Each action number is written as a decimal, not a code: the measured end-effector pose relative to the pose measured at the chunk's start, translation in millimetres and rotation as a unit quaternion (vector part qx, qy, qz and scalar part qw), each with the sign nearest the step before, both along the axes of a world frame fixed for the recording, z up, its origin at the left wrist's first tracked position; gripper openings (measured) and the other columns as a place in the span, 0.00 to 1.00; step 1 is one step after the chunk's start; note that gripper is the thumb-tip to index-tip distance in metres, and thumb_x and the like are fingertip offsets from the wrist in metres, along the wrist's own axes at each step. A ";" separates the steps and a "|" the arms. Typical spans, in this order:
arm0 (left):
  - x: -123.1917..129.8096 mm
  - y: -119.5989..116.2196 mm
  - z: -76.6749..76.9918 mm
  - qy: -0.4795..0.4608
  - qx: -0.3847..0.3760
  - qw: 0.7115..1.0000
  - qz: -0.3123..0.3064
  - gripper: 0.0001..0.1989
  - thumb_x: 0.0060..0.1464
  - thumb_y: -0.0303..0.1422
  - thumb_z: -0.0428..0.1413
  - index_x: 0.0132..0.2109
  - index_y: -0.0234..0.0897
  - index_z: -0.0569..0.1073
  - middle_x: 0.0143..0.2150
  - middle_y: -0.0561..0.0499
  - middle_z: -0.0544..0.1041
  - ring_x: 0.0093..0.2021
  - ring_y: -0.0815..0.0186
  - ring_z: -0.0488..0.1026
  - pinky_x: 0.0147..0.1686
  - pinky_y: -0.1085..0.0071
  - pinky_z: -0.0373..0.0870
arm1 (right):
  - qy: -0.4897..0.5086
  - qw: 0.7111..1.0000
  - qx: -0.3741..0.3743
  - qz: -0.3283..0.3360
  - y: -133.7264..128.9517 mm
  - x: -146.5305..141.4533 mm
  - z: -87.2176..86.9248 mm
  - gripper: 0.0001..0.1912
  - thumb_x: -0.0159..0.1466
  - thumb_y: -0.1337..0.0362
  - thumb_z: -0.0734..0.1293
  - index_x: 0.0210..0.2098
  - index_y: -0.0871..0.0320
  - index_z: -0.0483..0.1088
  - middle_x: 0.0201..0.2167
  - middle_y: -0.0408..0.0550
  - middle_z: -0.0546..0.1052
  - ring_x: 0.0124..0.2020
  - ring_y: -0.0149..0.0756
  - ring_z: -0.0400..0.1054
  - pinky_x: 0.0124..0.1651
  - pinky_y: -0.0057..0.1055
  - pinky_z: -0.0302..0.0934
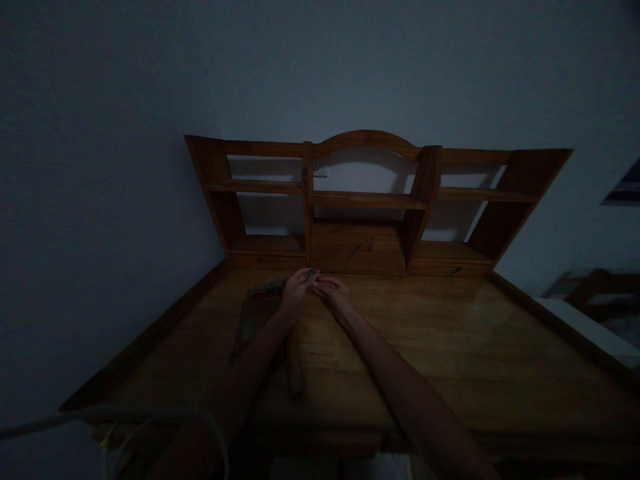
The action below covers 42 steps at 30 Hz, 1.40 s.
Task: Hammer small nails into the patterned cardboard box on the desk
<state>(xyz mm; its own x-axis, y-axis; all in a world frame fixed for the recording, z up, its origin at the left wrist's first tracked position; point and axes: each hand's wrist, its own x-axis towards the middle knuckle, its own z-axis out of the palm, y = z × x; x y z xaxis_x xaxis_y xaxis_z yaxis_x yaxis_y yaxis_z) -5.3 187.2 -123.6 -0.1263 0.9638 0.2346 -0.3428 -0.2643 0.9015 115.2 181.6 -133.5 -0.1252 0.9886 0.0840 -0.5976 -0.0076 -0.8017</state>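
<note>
Both arms reach across a dim wooden desk (430,340) toward the shelf unit at its back. My left hand (299,285) is closed on a small dark metallic object (311,274), too small to name. Beside it, my right hand (334,290) has its fingers pressed together, with the fingertips at the object's right side. Under and left of my left forearm lies a dark bag-like item (250,320), with a red and dark tool-like thing (267,290) at its top. A wooden bar or handle (294,363) lies just right of that forearm.
A wooden shelf unit (367,199) stands along the desk's back edge against the wall. A pale cable (150,411) loops across the lower left. At the far right are a white surface (587,325) and a wooden chair-like piece (607,283).
</note>
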 end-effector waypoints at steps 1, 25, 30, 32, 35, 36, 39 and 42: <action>1.2 -1.2 0.9 -0.010 -0.004 1.000 -0.006 0.21 0.36 0.37 0.68 0.39 0.34 0.75 0.40 0.44 0.80 0.45 0.59 0.76 0.46 0.66 0.69 | 0.003 1.000 -0.001 0.001 -1.3 0.6 1.2 0.19 0.38 0.65 0.79 0.27 0.60 0.73 0.30 0.47 0.79 0.34 0.36 0.74 0.48 0.39 0.69; 2.1 -18.3 15.4 0.019 -0.044 0.997 0.053 0.23 0.38 0.39 0.68 0.43 0.32 0.77 0.42 0.41 0.81 0.40 0.59 0.78 0.44 0.64 0.72 | 0.016 1.000 -0.026 -0.005 -4.0 6.0 11.1 0.12 0.42 0.67 0.78 0.25 0.63 0.75 0.29 0.51 0.79 0.33 0.38 0.75 0.50 0.38 0.69; 4.6 -19.2 17.7 0.012 -0.022 0.998 0.057 0.22 0.40 0.39 0.67 0.42 0.32 0.77 0.43 0.40 0.80 0.40 0.60 0.78 0.43 0.66 0.73 | 0.014 1.000 -0.020 -0.004 -6.2 6.5 13.5 0.12 0.42 0.67 0.78 0.25 0.62 0.75 0.30 0.51 0.79 0.34 0.38 0.75 0.52 0.39 0.68; 5.3 -19.8 18.8 0.016 -0.020 0.998 0.063 0.21 0.40 0.39 0.67 0.42 0.32 0.77 0.43 0.40 0.80 0.40 0.60 0.78 0.43 0.66 0.73 | 0.014 1.000 -0.019 -0.003 -6.5 6.8 13.7 0.12 0.43 0.67 0.78 0.25 0.62 0.75 0.30 0.51 0.79 0.34 0.39 0.75 0.52 0.39 0.68; 5.3 -20.2 19.3 0.019 -0.022 0.997 0.069 0.21 0.41 0.40 0.66 0.42 0.32 0.77 0.43 0.40 0.80 0.41 0.59 0.78 0.43 0.65 0.73 | 0.015 1.000 -0.021 -0.001 -6.0 7.0 12.7 0.12 0.43 0.67 0.78 0.25 0.63 0.75 0.30 0.51 0.79 0.35 0.38 0.75 0.52 0.38 0.67; 5.2 -20.0 19.1 0.018 -0.021 0.997 0.069 0.22 0.41 0.40 0.67 0.42 0.32 0.77 0.43 0.40 0.80 0.41 0.59 0.78 0.43 0.65 0.73 | 0.016 1.000 -0.022 -0.001 -5.7 7.0 12.1 0.12 0.43 0.67 0.78 0.25 0.63 0.75 0.30 0.51 0.79 0.35 0.38 0.75 0.53 0.38 0.67; 4.5 -18.8 17.7 0.014 -0.025 0.997 0.070 0.22 0.39 0.40 0.67 0.42 0.32 0.77 0.43 0.40 0.80 0.41 0.58 0.78 0.44 0.64 0.72 | 0.020 0.999 -0.026 -0.002 -4.3 6.7 10.6 0.12 0.42 0.67 0.78 0.25 0.63 0.75 0.31 0.51 0.79 0.34 0.38 0.75 0.53 0.37 0.67; 4.0 -17.7 17.3 0.008 -0.028 0.997 0.068 0.23 0.39 0.41 0.68 0.42 0.32 0.77 0.43 0.40 0.80 0.40 0.58 0.77 0.44 0.64 0.72 | 0.022 0.999 -0.031 -0.006 -2.6 6.4 9.7 0.12 0.42 0.67 0.78 0.25 0.63 0.76 0.30 0.51 0.79 0.34 0.37 0.75 0.53 0.37 0.67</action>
<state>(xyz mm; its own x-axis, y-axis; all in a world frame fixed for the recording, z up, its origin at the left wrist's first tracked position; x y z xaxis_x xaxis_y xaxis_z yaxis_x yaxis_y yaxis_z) -1.3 169.5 -106.3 -0.2541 0.9495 0.1843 -0.2918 -0.2569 0.9213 121.5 179.0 -123.8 -0.1103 0.9935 0.0277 -0.6330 -0.0487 -0.7727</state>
